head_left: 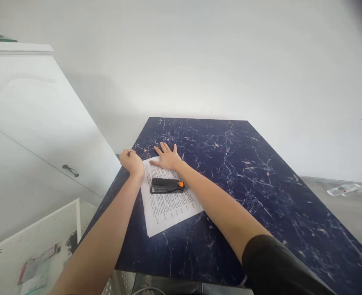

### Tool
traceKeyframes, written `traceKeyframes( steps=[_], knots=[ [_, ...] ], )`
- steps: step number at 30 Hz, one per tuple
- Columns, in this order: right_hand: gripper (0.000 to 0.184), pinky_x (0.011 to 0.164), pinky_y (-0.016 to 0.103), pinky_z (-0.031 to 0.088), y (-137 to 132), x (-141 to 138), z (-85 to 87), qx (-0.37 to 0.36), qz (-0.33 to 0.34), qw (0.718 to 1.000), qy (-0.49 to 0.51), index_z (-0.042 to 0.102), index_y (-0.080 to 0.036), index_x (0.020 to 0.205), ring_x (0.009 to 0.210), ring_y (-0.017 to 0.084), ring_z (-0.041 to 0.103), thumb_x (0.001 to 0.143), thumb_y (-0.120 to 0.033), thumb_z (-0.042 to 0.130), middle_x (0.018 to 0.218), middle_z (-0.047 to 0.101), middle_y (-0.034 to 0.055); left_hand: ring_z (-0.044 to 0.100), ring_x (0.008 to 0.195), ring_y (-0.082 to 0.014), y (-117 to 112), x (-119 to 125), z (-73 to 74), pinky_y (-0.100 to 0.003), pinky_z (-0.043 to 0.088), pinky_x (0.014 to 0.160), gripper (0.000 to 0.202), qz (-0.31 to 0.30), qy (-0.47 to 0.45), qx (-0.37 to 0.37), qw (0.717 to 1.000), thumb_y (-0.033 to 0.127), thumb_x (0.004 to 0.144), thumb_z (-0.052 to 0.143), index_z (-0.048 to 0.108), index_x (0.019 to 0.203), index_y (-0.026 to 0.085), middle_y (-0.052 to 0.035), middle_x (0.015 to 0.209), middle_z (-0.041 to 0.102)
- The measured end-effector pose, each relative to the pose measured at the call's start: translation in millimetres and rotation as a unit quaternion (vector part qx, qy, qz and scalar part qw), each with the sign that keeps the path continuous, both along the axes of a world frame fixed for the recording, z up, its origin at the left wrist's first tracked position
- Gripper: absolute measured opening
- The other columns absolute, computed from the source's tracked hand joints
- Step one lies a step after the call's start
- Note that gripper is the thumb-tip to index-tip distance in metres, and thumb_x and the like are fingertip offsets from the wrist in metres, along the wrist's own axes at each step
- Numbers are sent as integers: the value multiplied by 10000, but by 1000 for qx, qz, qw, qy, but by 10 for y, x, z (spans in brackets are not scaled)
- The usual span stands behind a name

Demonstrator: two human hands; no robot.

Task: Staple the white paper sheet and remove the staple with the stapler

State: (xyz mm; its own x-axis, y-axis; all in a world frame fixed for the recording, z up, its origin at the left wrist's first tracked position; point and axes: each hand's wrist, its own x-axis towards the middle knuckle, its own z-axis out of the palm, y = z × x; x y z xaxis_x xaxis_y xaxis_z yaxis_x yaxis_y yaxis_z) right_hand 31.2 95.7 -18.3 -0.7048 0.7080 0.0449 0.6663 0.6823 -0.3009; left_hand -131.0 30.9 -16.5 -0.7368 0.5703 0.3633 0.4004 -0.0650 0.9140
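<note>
Printed paper sheets point(168, 219) lie at an angle on the dark blue marbled table point(224, 164). A black stapler point(167, 185) with an orange patch at its right end rests on top of them. My right hand point(168, 158) lies flat over the far edge of the paper, its fingers spread. Beside the paper's upper left corner, my left hand point(132, 162) is closed with its fingers curled in. Whatever is inside that fist, if anything, is hidden. The stapler sits between my two forearms, apart from both hands.
A white cabinet point(46, 106) with a dark handle stands left of the table. Below it is a white perforated rack point(3, 254) holding packets. A white wall point(199, 61) rises behind the table. Clear plastic packaging point(349, 189) lies on the floor at the right.
</note>
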Motion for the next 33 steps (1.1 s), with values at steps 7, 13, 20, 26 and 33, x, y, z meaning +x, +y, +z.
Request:
traceKeyframes(
  steps=[7, 13, 20, 26, 33],
  knots=[
    [539, 1320, 553, 70, -167, 290, 74, 13, 246, 968, 56, 421, -313, 1623, 1628, 235, 214, 1118, -443, 285, 1761, 236, 1, 544, 843, -225, -25, 67, 38, -398, 444, 915, 213, 118, 47, 27, 992, 56, 761, 476, 551, 663, 229, -45, 837, 535],
    [633, 1326, 552, 57, -325, 674, -14, 12, 195, 981, 10, 336, -271, 1667, 1629, 263, 214, 1111, -572, 296, 1760, 224, 64, 553, 823, -220, -157, 384, 121, -387, 465, 891, 251, 42, 95, 44, 994, 18, 793, 465, 537, 680, 230, -39, 842, 535],
    [603, 1324, 572, 94, -221, 1486, -9, 6, 119, 993, 21, 350, -307, 1659, 1622, 267, 237, 1109, -553, 337, 1756, 237, 40, 590, 848, -217, -333, 938, 100, -372, 479, 849, 259, -142, 122, 35, 982, 38, 825, 446, 575, 706, 228, -35, 831, 589],
    [554, 1320, 582, 106, -101, 1678, -15, -2, 111, 993, 45, 441, -319, 1609, 1608, 273, 279, 1087, -502, 433, 1730, 328, 30, 596, 789, -188, -404, 1220, -29, -330, 512, 769, 190, -304, -29, 14, 952, 124, 827, 465, 618, 770, 222, -16, 810, 623],
    [488, 923, 464, 573, -441, 2058, 298, -142, -85, 944, 286, 670, -207, 1363, 988, 251, 721, 1057, -529, 469, 1251, 748, 126, 688, 977, -208, -399, 1293, -72, -377, 573, 931, 154, -394, -150, 2, 907, 228, 890, 522, 672, 858, 212, -55, 992, 705]
  ],
)
